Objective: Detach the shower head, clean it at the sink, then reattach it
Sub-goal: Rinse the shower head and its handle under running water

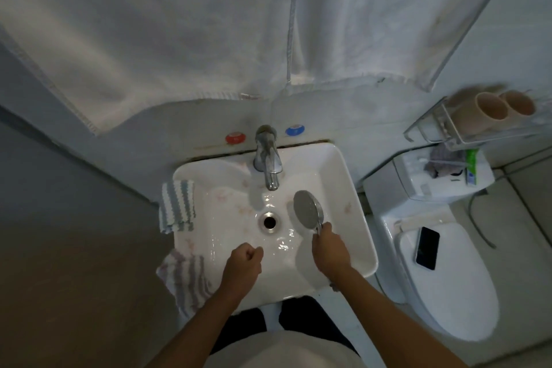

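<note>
A round chrome shower head is held over the right side of the white sink, its face turned up and to the left. My right hand grips its handle just below the head. My left hand hovers over the front left of the basin with its fingers curled into a fist, and I see nothing in it. The chrome faucet stands at the back of the sink, and the drain lies in the wet basin between my hands and the spout. No water stream is visible.
A striped cloth hangs on the sink's left rim, another on its front left corner. Red and blue knobs flank the faucet. A toilet with a phone on its lid stands right. A wire shelf holds cups. Towels hang above.
</note>
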A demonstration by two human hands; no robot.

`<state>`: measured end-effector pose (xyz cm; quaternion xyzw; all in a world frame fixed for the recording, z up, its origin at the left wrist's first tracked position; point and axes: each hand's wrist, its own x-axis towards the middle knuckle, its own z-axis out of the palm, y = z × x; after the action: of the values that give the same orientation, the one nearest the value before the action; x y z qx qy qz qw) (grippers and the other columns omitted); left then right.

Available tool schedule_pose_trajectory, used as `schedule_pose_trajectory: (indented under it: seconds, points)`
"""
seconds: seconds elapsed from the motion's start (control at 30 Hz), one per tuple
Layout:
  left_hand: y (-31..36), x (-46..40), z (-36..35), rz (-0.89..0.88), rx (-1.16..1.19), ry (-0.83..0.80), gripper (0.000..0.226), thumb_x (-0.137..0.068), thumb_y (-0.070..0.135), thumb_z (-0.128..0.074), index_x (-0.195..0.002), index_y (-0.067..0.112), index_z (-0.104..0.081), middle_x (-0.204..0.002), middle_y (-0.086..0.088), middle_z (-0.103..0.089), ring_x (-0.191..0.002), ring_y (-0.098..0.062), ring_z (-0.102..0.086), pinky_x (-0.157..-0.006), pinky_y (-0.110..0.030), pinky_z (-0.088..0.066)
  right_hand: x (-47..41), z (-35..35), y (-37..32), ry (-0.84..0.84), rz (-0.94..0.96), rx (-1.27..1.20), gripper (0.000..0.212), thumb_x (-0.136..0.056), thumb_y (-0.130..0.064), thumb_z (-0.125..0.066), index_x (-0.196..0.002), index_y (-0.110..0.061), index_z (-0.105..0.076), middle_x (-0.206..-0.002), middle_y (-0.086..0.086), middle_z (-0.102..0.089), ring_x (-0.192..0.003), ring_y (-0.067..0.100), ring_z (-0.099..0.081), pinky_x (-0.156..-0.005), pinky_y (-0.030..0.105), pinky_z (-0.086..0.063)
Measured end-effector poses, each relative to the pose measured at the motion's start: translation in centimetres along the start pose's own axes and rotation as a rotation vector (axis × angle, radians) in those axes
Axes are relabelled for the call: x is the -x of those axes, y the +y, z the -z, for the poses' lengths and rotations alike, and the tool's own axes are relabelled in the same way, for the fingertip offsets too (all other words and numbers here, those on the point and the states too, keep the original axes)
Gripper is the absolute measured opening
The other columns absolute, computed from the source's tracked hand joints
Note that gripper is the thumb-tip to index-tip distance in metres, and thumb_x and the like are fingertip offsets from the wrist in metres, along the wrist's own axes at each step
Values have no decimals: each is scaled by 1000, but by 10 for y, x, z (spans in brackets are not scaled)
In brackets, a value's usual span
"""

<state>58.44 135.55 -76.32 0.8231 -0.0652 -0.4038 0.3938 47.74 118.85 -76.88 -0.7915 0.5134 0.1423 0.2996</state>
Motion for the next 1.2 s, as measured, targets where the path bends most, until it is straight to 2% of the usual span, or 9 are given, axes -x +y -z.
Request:
schedule_pose_trajectory:
  seconds: [0.13,0.27,0.37,0.57,0.7,0.83,1.0,1.07,1.2]
  points:
    - [-11,5,-2,-1,-35,-38,29,-92,21,-56,-67,8,-50,-52,0,-56,-36,0,-44,-53,-27,-37,3,5,-2,204,-33,-76,19,-96,-27,-53,-105,-12,-44,-87,8,-64,-80,32,-65,-66,34,-44]
    - [-21,8,-1,0,-55,-68,30,-92,22,-57,-65,8,-50,-49,2,-56,-40,-4,-44,-56,-28,-39,-10,7,-7,95,-186,-448,22,-96,-26,-51,-95,-4,-56,-76,13,-67,-57,26,-66,-52,33,-53]
    - [-25,12,3,8,-52,-71,29,-91,22,-57,-65,9,-51,-49,3,-57,-46,-11,-47,-58,-28,-40,-15,6,-12,75,-165,-452,23,-97,-23,-48,-96,-2,-58,-73,15,-66,-47,22,-62,-40,27,-49]
    - [-27,17,14,32,-31,-43,28,-93,23,-54,-69,8,-51,-55,0,-59,-50,-12,-50,-58,-26,-40,-17,-3,-17,82,-103,-354,21,-98,-27,-46,-98,-8,-53,-85,13,-65,-67,30,-68,-47,37,-58]
    - [-25,19,14,44,-21,-7,28,-93,23,-54,-70,9,-50,-55,1,-59,-49,-12,-48,-56,-26,-39,-17,-3,-18,91,-73,-424,22,-98,-25,-47,-93,-6,-55,-82,14,-65,-57,24,-63,-43,32,-55]
    - [-24,23,11,40,-4,3,28,-93,22,-54,-69,9,-51,-55,0,-59,-50,-13,-49,-58,-26,-40,-11,9,-28,225,36,-711,25,-99,-28,-52,-81,-11,-52,-67,10,-56,-50,18,-53,-45,30,-49]
    - [-30,28,7,30,6,0,28,-93,22,-55,-68,9,-49,-53,2,-57,-48,-11,-48,-57,-24,-43,0,44,-44,415,-9,-1177,26,-98,-28,-57,-76,-17,-52,-57,2,-49,-46,13,-45,-45,26,-43]
    - [-32,31,7,26,13,8,27,-93,21,-54,-69,8,-49,-53,1,-56,-46,-8,-46,-51,-17,-39,0,56,-46,455,21,-1262,31,-96,-22,-60,-67,-17,-51,-51,0,-46,-43,13,-42,-46,25,-41]
    - [-37,32,11,30,11,-6,28,-93,21,-54,-69,9,-49,-56,0,-56,-49,-10,-48,-55,-23,-41,-3,65,-51,544,42,-1282,30,-89,-8,-60,-61,-10,-51,-51,9,-45,-42,16,-40,-47,24,-39]
